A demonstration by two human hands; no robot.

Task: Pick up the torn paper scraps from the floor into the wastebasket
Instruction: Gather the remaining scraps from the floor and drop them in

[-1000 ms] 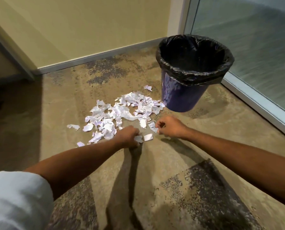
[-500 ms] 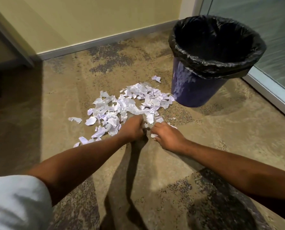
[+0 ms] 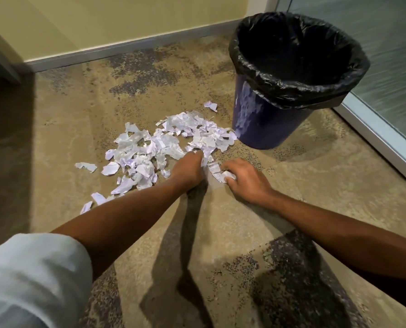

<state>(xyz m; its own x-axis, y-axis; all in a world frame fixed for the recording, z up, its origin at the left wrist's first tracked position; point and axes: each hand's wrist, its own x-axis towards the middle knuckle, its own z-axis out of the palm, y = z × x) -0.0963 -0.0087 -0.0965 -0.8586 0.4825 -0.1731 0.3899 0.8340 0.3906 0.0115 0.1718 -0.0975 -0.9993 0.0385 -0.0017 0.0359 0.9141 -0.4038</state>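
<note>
A pile of torn white paper scraps (image 3: 164,143) lies spread on the tan carpet, left of a dark blue wastebasket (image 3: 266,129) lined with a black bag (image 3: 299,91). My left hand (image 3: 189,168) rests at the pile's near edge, fingers curled down into the scraps. My right hand (image 3: 244,178) is just right of it on the floor, fingers closed around a few scraps (image 3: 223,174). One stray scrap (image 3: 210,106) lies apart, near the basket's base.
A yellow wall with a grey baseboard (image 3: 126,49) runs along the back. A glass panel with a pale frame (image 3: 377,136) stands right of the basket. Dark patches mottle the carpet (image 3: 292,268) in front of me.
Both hands have moved forward to the pile's near edge, and the right hand has closed on scraps. The view has shifted closer to the wastebasket.
</note>
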